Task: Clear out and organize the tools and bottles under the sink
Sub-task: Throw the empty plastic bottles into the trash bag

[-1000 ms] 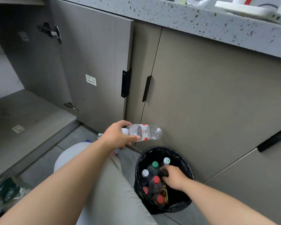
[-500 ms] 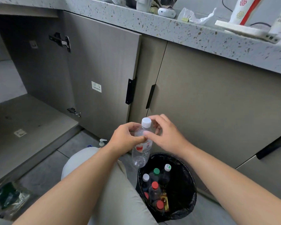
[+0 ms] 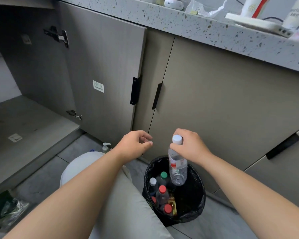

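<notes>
Water bottle (image 3: pixel 177 167): clear plastic, white cap, red-and-white label; hangs upright with its base over the mouth of the bin.
Plastic bag (image 3: pixel 5 207): crumpled on the floor at far left.
Cabinet floor (image 3: pixel 24 121): grey board with a small white tag on it.
Cabinet door (image 3: pixel 102 62): swung open, white sticker on its inner face.
Pump bottle (image 3: pixel 106 147): stands on the tiles near the foot of the open door.
Left hand (image 3: pixel 135 145): in the air just left of the water bottle, fingers loosely curled, holding nothing.
Bin (image 3: pixel 198 200): black-lined, on the floor by the closed cabinet front.
Capped bottles (image 3: pixel 162 192): upright in the bin; green, white and red caps.
Right hand (image 3: pixel 190 146): pinches the water bottle at its neck, by the cap.
Countertop (image 3: pixel 214 30): speckled stone, clutter along the top.
</notes>
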A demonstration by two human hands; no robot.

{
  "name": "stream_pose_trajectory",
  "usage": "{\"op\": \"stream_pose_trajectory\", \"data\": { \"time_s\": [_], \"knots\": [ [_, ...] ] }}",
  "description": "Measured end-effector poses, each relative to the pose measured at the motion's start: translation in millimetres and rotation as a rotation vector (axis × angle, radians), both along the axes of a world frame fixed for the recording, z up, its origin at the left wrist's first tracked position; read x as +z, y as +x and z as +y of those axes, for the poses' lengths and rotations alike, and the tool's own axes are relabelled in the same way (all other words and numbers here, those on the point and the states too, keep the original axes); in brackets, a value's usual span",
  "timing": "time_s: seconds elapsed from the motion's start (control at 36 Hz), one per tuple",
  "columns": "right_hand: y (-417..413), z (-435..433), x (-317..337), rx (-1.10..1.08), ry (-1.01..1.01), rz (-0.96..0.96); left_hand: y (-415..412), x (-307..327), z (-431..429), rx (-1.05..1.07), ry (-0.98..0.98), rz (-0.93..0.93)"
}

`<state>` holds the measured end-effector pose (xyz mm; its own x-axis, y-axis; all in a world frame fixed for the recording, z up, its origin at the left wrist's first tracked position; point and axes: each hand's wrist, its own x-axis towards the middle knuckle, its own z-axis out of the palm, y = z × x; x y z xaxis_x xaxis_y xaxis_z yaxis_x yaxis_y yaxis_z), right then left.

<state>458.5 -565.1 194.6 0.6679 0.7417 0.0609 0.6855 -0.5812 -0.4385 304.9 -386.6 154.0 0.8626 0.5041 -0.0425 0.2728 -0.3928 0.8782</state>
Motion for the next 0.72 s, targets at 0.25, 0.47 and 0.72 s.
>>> {"op": "stream_pose_trajectory", "data": {
  "time_s": [0.25, 0.47, 0.72],
  "knots": [
    [15.3, -60.1, -95.7, -0.205, -0.319, 0.108, 2.7, -6.7, 0.1, -0.022, 0.032, 0.053],
    [10.4, -89.3, -157.6, -0.267, -0.425, 0.213, 0.1, -6.7, 0.5, -0.033, 0.055, 0.090],
    [8.0, -87.1, -175.9, -0.203, -0.570, 0.209, -3.6, -2.2, 0.1, -0.005, 0.091, 0.171]
  ]
}}
